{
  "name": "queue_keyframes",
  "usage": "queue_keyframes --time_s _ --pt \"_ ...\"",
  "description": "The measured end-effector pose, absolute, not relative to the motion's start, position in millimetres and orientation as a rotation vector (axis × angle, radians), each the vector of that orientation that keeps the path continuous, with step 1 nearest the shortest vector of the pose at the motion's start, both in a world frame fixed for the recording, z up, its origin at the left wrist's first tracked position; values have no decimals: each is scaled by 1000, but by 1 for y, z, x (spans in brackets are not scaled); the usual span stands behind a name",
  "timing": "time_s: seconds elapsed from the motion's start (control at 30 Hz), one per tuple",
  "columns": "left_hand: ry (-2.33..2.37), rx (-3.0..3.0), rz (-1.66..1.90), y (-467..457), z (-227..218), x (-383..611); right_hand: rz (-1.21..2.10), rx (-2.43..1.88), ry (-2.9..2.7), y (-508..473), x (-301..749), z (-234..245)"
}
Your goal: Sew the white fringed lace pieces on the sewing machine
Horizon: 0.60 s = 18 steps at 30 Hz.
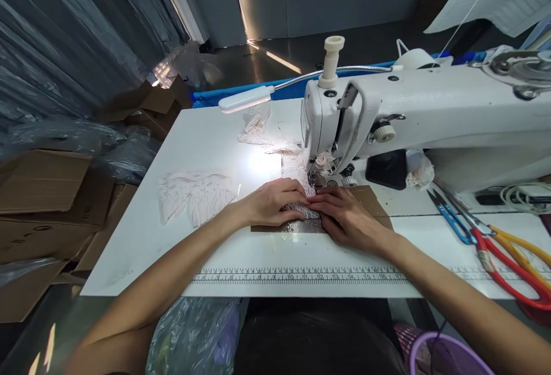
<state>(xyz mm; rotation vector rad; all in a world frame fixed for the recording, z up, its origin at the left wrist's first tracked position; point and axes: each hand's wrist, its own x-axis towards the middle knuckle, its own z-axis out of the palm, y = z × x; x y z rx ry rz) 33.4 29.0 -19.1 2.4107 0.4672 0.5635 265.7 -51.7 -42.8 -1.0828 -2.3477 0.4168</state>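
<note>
A strip of white lace fabric (296,173) lies under the presser foot of a white sewing machine (322,122). Left of the needle area, my left hand (275,200) bends its fingers over the lace, thumb tucked near its front edge. My right hand (346,214) is just in front of the presser foot, its fingertips closed on the lace's right side and meeting the left fingers. Beneath both hands is a brown plate (370,203) set in the table. The fingers partly hide the lace.
Gathered lace pieces (210,194) lie at left, and more lace (256,125) trails behind. Blue scissors (454,220) and red-handled scissors (508,266) rest at right. A lamp (245,99) hangs over the white table (142,260). A printed ruler (301,275) runs along the front edge.
</note>
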Motion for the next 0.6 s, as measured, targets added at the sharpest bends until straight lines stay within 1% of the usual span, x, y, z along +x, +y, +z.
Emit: queue_keyframes --time_s 0.13,0.3,0.37,0.43,0.5,0.6 --pt "507 2402 586 28 -26 36 568 -1062 -2201 -45 273 -36" --pt "560 2366 565 28 -24 36 800 -1353 -2177 -30 288 -17" --pt "611 2329 598 26 -22 36 881 -1354 -2218 -27 287 -11" --pt "677 2294 683 24 -20 38 864 -1297 -2231 -26 280 -11" --pt "700 2268 786 22 -19 40 769 -1254 -2227 -27 272 -16" --pt "665 2261 810 20 -19 44 654 -1221 -2190 -29 263 -28"
